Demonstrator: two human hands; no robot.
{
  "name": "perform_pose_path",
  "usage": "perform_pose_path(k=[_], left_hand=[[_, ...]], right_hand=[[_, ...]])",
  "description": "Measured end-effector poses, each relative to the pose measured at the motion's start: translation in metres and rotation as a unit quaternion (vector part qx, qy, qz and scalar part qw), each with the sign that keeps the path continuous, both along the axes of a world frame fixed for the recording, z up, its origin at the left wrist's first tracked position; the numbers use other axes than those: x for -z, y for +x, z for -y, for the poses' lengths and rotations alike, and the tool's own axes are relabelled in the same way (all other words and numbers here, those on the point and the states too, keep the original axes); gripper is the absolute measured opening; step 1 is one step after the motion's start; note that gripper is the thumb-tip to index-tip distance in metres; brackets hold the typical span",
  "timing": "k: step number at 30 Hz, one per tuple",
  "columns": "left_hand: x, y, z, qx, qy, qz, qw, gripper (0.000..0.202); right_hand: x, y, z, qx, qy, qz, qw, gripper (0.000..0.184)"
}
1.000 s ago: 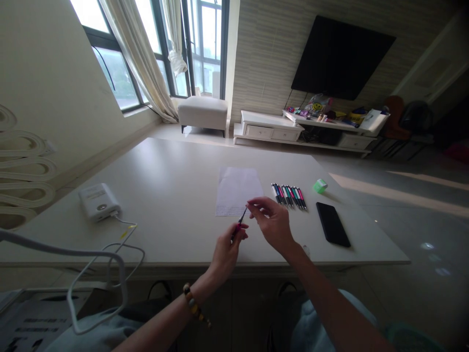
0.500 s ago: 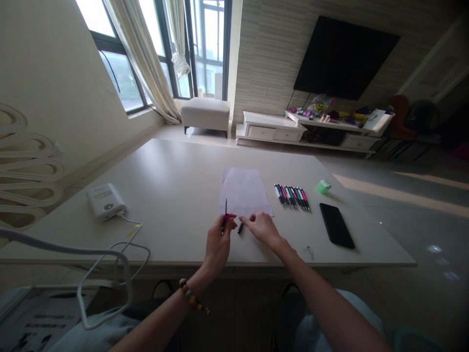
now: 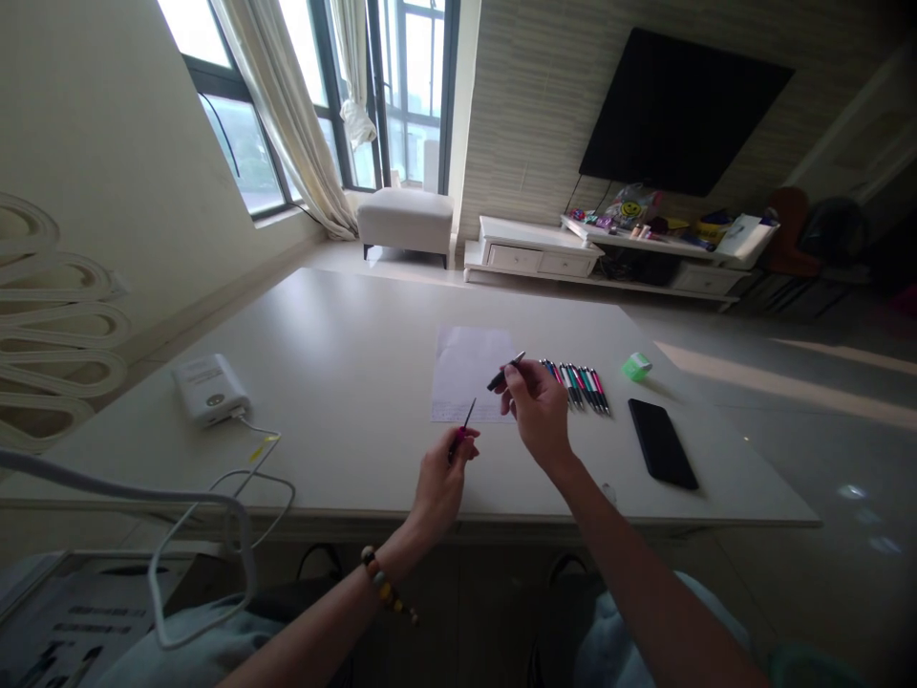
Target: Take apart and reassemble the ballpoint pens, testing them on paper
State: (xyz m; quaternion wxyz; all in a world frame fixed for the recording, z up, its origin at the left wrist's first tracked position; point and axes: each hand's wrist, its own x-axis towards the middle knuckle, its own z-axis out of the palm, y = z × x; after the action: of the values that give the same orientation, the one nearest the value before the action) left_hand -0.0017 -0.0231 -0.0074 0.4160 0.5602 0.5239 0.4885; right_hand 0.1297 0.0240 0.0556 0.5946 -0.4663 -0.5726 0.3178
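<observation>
Closed around a disassembled pen, my left hand (image 3: 438, 483) is low in front of the paper. That pen (image 3: 462, 434) has a magenta part at the fingers, and a thin dark refill sticks up out of it. Up and to the right, my right hand (image 3: 543, 413) pinches a black pen grip section (image 3: 505, 373) with a silvery tip pointing up and right. The two pen parts are apart. Below them a white sheet of paper (image 3: 465, 358) lies on the table, with faint marks along its near edge. A row of several pens (image 3: 586, 387) lies right of it, partly hidden by my right hand.
On the white table (image 3: 351, 382) are a black phone (image 3: 663, 444), a small green-and-white item (image 3: 636, 366) and a small clear object (image 3: 608, 492) by my right forearm. At left stands a white power bank (image 3: 211, 392) with a cable (image 3: 268, 470) trailing over the near edge.
My right hand has taken the black grip section off the table and raised it up and right, over the paper's right side. My left hand has shifted slightly right, its refill now tilted right.
</observation>
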Motion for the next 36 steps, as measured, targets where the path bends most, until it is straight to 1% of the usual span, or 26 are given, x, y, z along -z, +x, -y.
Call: perform_pose_path(k=[2, 9, 12, 14, 17, 20, 23, 26, 31, 36], left_hand=[[0.001, 0.001, 0.001, 0.006, 0.0, 0.002, 1.0, 0.024], [-0.001, 0.002, 0.002, 0.015, -0.006, 0.011, 1.0, 0.027], [0.0, 0.001, 0.0, 0.018, -0.005, 0.015, 1.0, 0.026], [0.002, 0.0, -0.002, 0.018, 0.006, 0.009, 1.0, 0.026], [0.005, -0.003, -0.004, 0.004, 0.024, -0.028, 0.999, 0.025], [0.008, -0.007, -0.006, -0.004, 0.049, -0.099, 0.994, 0.021], [0.009, -0.011, -0.007, 0.025, 0.112, -0.184, 0.976, 0.018], [0.007, -0.015, -0.008, 0.044, 0.163, -0.254, 0.953, 0.02], [0.001, -0.017, -0.008, 0.052, 0.186, -0.361, 0.912, 0.019], [0.0, -0.015, -0.007, 0.069, 0.201, -0.427, 0.879, 0.016]], right_hand=[[-0.002, -0.002, 0.003, -0.004, 0.006, 0.017, 1.0, 0.027], [0.005, -0.004, 0.007, -0.041, -0.001, 0.082, 0.996, 0.026], [0.006, -0.003, 0.01, -0.052, 0.001, 0.125, 0.991, 0.023], [0.009, -0.003, 0.013, -0.072, -0.005, 0.147, 0.987, 0.02], [0.014, 0.002, 0.016, -0.117, -0.025, 0.165, 0.979, 0.016], [0.017, 0.011, 0.017, -0.158, -0.064, 0.163, 0.972, 0.014], [0.016, 0.022, 0.017, -0.198, -0.11, 0.158, 0.961, 0.017], [0.014, 0.031, 0.017, -0.227, -0.131, 0.16, 0.952, 0.022], [0.013, 0.042, 0.015, -0.247, -0.141, 0.178, 0.942, 0.03], [0.019, 0.045, 0.018, -0.252, -0.162, 0.176, 0.938, 0.037]])
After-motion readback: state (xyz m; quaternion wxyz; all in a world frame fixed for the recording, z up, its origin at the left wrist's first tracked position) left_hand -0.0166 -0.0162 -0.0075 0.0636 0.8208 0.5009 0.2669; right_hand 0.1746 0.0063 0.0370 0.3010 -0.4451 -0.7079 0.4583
